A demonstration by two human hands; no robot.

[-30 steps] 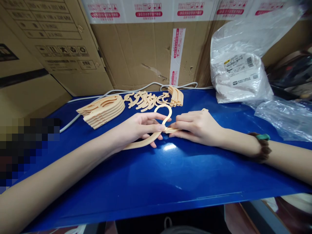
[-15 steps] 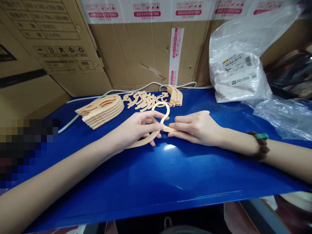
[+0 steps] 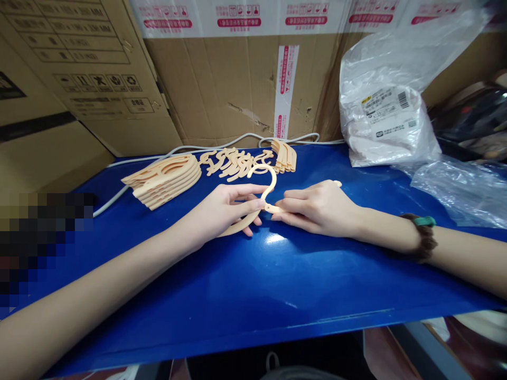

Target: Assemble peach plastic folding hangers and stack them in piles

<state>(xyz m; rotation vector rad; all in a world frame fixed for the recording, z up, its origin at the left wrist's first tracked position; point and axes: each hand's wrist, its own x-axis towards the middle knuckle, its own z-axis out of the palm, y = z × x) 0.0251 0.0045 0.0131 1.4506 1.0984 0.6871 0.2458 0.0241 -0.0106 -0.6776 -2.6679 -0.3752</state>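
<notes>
Between my hands is a beige plastic hanger whose hook (image 3: pixel 271 180) curves up and opens toward the left. My left hand (image 3: pixel 225 208) is closed around the left hanger arm (image 3: pixel 242 224), thumb pressed near the base of the hook. That arm's far end is hidden behind my hand and wrist. My right hand (image 3: pixel 317 207), lying palm down, grips another hanger arm (image 3: pixel 273 209). Its tip, with a small hole, sticks out toward the hook's base, and a bit of its other end shows beyond my knuckles. Whether the tip touches the hook's base I cannot tell.
Behind my left hand lies a stack of beige hanger arms (image 3: pixel 168 179). Loose hooks (image 3: pixel 233 162) are piled at the back, beside a smaller stack of arms (image 3: pixel 284 157). A white cable (image 3: pixel 241 138) runs along cardboard boxes (image 3: pixel 222 79). Plastic bags (image 3: pixel 390 116) stand at right on the blue table (image 3: pixel 253 295).
The hook and the left hanger arm have shifted slightly in my left hand. The right arm's tip has turned a little, so its hole now shows. Both hands stay nearly in place.
</notes>
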